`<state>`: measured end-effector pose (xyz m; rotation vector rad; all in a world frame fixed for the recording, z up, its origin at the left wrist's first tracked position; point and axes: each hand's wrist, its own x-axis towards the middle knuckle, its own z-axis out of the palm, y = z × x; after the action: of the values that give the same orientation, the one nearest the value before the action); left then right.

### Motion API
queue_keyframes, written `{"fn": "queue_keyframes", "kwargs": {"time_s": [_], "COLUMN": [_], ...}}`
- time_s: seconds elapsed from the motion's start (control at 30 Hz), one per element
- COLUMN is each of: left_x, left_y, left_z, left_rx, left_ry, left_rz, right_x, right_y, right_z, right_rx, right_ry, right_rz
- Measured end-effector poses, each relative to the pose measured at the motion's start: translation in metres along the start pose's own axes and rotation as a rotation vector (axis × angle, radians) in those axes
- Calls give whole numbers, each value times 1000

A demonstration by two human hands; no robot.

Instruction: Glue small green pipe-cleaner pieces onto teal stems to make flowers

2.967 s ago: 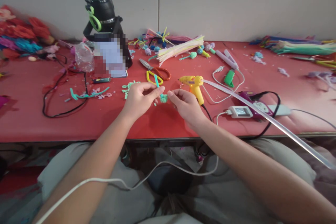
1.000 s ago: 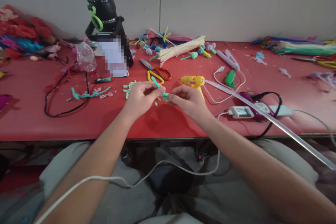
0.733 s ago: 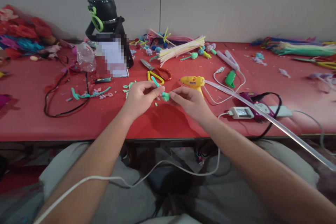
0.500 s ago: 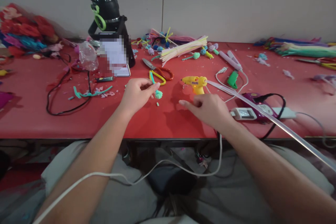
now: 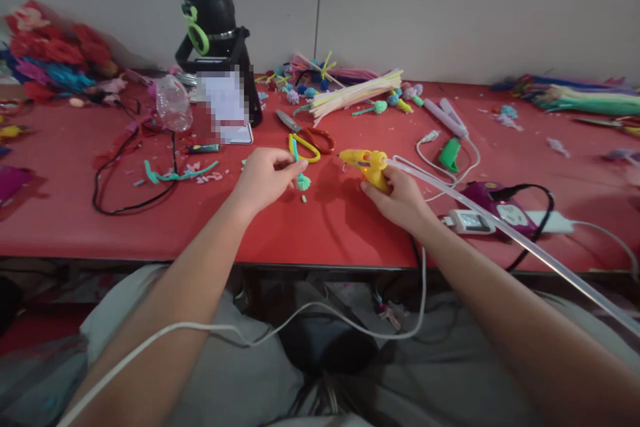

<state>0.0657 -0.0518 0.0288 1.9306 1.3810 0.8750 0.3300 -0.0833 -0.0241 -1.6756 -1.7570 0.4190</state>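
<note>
My left hand (image 5: 270,177) pinches the stem of a green pipe-cleaner flower (image 5: 303,182), its fluffy head hanging down just above the table. My right hand (image 5: 397,195) is wrapped round the handle of a yellow hot glue gun (image 5: 365,160), whose nozzle points left toward the flower. A long clear glue stick (image 5: 500,225) sticks out of the gun's back and runs to the lower right. Behind the flower lie scissors (image 5: 313,137) with red and yellow handles. A small green scrap (image 5: 303,199) rests below the flower head.
A black bottle (image 5: 213,13) stands behind a propped phone (image 5: 227,103). Pale pipe cleaners (image 5: 357,95) lie at the back. On the right are a purple power adapter (image 5: 493,203), a lilac hair straightener (image 5: 446,117) and a green clip-like piece (image 5: 450,155). A white cable (image 5: 320,307) hangs across my lap.
My right hand has gone from hovering near the glue gun to gripping its handle, and the gun is now tilted and slightly shifted. My left hand still holds the flower.
</note>
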Motion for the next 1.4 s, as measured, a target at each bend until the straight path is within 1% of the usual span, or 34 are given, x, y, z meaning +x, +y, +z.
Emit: {"fn": "queue_keyframes", "kwargs": {"time_s": [0.13, 0.23, 0.33, 0.5, 0.7, 0.9, 1.03, 1.23, 1.4], "left_x": [1, 2, 2, 1, 2, 2, 2, 2, 2], "left_y": [-2, -4, -4, -3, -3, -5, -5, -4, -4], "left_z": [-2, -3, -2, 0, 2, 3, 2, 2, 3], "left_rx": [63, 63, 50, 70, 51, 42, 33, 38, 27], "left_ry": [7, 15, 9, 3, -8, -11, -8, -1, -7], "left_rz": [6, -4, -11, -3, -4, 1, -11, -8, -17], "right_x": [-5, -13, -17, -18, -18, -18, -18, -18, -19], "right_y": [-10, -19, -24, -22, -22, -22, -22, -22, -23], "right_z": [6, 5, 4, 5, 9, 9, 9, 8, 8], "right_rx": [336, 472, 464, 414, 426, 402, 407, 386, 406], "right_ry": [-184, -261, -287, -328, -345, -358, -350, -367, -365], "right_rz": [22, 89, 113, 59, 3, 24, 7, 28, 18]}}
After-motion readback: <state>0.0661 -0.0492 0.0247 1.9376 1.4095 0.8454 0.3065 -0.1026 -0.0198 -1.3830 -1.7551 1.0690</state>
